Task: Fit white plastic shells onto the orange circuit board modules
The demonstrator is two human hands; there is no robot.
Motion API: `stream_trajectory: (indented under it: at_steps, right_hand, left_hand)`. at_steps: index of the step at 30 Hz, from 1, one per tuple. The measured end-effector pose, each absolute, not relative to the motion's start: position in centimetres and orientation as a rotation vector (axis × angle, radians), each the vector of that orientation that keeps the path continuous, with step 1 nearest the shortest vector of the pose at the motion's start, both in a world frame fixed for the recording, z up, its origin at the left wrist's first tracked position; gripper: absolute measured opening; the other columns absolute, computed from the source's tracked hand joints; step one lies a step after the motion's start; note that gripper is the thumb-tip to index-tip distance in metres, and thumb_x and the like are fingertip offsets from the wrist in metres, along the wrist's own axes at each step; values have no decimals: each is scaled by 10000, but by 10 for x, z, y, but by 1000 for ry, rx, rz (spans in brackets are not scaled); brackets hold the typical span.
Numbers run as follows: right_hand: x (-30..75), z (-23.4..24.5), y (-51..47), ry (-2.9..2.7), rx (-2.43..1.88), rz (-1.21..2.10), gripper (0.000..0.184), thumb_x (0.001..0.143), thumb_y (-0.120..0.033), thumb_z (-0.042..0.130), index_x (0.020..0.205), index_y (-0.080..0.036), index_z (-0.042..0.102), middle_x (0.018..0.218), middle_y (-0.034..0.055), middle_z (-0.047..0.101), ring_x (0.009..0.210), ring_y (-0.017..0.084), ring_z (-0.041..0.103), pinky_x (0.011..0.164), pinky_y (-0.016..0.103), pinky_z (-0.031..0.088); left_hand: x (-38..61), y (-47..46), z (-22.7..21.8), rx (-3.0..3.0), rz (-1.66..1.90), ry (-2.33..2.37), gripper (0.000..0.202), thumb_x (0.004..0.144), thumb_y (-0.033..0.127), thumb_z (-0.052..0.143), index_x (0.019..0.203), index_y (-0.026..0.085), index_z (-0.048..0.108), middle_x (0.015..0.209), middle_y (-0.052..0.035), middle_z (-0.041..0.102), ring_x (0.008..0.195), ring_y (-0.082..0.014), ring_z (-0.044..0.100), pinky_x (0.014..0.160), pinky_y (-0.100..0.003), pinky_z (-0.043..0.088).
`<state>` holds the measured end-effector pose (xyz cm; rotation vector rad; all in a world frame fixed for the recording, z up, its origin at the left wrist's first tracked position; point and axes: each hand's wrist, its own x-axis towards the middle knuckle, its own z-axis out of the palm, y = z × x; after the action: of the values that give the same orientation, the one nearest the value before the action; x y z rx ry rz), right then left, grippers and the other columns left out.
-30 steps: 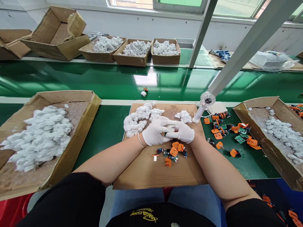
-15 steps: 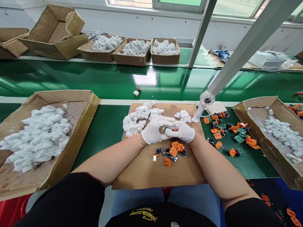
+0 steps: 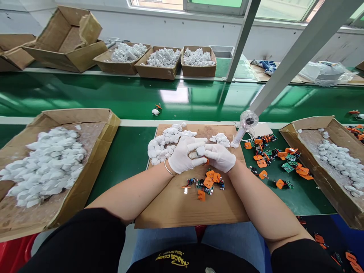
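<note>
White-gloved L hand (image 3: 186,155) & R hand (image 3: 219,157) are clenching small white plastic plug casing (image 3: 196,152) above brown cardboard sheet (image 3: 170,204); fingers are hiding most of it, details unclear; loose white casings (image 3: 162,142) are piling just beside.

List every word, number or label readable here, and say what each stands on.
Yellow lettering on the black top: warped and blurred, perhaps "MIAOS"; the rest cannot be read.
Green circuit boards: any markings are too small to read.
No other readable text can be made out.
</note>
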<state>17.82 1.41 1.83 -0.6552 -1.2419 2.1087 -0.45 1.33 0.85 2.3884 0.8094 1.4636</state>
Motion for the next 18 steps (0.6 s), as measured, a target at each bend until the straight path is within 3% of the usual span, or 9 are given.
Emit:
stream_trajectory:
  at_steps: [7,11,14,18]
  right_hand:
    - [182,16,16,-1314,-610,2047,407,688,-483,852,752,-136,648,692,3,574,643,126,480,621,263,414]
    - [178,14,15,-1300,-597,2034,466,740,-579,783,665,-160,594,647,-2,529,607,129,451,589,280,408]
    - [175,10,14,-1236,-647,2037,428,729,-547,803,700,-166,610,684,5,564,608,130,477,584,279,433]
    - [180,7,18,-1166,-652,2058,426,739,-589,762,767,-180,647,753,53,656,669,171,571,660,320,513]
  left_hand:
    - [-4,19,10,2506,1527,631,409,877,480,692,1174,199,685,980,-70,763,908,-203,714,820,-359,601]
    - [-1,18,12,2512,1479,553,312,871,437,711,1059,187,716,1037,-88,757,934,-198,711,839,-362,605]
    - [0,18,9,2425,1456,569,279,848,443,736,981,198,726,1053,-91,757,954,-202,713,871,-373,596]
    - [-3,19,1,2337,1540,645,357,835,468,745,1082,212,703,1097,-100,752,997,-219,714,906,-416,586]
